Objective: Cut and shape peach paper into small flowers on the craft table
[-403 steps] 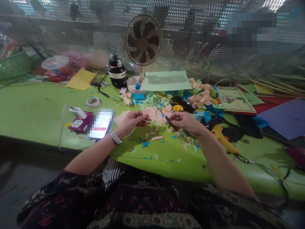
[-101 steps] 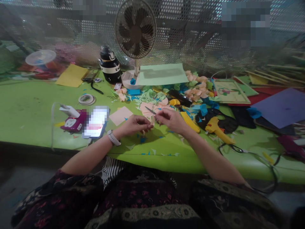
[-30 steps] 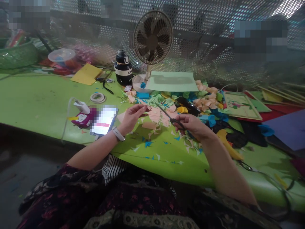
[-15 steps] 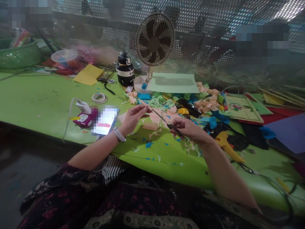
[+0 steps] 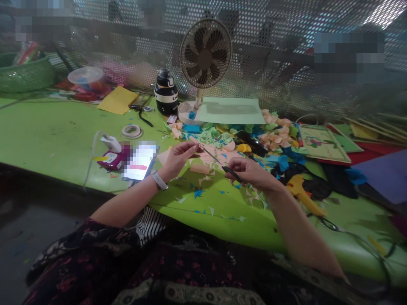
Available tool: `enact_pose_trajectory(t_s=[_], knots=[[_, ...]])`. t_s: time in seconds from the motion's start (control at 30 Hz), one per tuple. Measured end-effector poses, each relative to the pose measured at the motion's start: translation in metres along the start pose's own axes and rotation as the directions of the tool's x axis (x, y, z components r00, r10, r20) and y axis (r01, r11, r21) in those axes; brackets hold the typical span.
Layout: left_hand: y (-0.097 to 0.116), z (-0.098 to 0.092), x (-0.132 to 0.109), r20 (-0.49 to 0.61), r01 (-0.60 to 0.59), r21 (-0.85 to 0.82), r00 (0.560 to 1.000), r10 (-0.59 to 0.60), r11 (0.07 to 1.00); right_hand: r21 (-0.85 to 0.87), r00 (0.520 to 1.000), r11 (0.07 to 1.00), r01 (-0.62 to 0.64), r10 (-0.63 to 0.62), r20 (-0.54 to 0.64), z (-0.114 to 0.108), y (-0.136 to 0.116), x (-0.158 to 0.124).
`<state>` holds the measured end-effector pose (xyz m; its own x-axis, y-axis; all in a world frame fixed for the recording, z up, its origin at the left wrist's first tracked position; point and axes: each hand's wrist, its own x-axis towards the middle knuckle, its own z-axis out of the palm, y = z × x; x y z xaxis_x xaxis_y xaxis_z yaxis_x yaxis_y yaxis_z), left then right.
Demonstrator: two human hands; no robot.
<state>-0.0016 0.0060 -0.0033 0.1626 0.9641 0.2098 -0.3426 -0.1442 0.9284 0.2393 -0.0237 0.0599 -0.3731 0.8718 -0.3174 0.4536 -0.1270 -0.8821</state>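
Note:
My right hand [image 5: 243, 169] is closed around the dark handle of a slim tool [image 5: 214, 157] with a thin, straight metal shaft. The frames do not show its exact kind. That shaft slants up and left, its tip reaching the fingertips of my left hand [image 5: 182, 154]. Thumb and fingers of my left hand are pinched together there; what lies between them is too small to make out. Below and behind both hands, peach paper pieces [image 5: 202, 169] and small blue and green scraps [image 5: 199, 193] are scattered on the green table [image 5: 203, 222].
A lit phone [image 5: 141, 161] and a magenta box with a white plug [image 5: 113, 157] lie left. Behind stand a fan [image 5: 205, 59] and a black bottle [image 5: 166, 95]. Paper petals [image 5: 278, 135] are heaped beyond my hands. A yellow glue gun [image 5: 303, 195] lies right, beside its cable.
Almost nothing differs. Both hands keep their hold, and the tool in my right hand has shifted very slightly left.

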Motion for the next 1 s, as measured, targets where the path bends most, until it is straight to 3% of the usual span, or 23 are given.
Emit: enact_pose_trajectory(t_s=[1.0], knots=[[-0.0019,-0.0001,0.0012,0.035,0.002,-0.112,0.999,0.002,0.994,0.033,0.999,0.999,0.026,-0.027,0.029,-0.0021,0.0077,0.0031]])
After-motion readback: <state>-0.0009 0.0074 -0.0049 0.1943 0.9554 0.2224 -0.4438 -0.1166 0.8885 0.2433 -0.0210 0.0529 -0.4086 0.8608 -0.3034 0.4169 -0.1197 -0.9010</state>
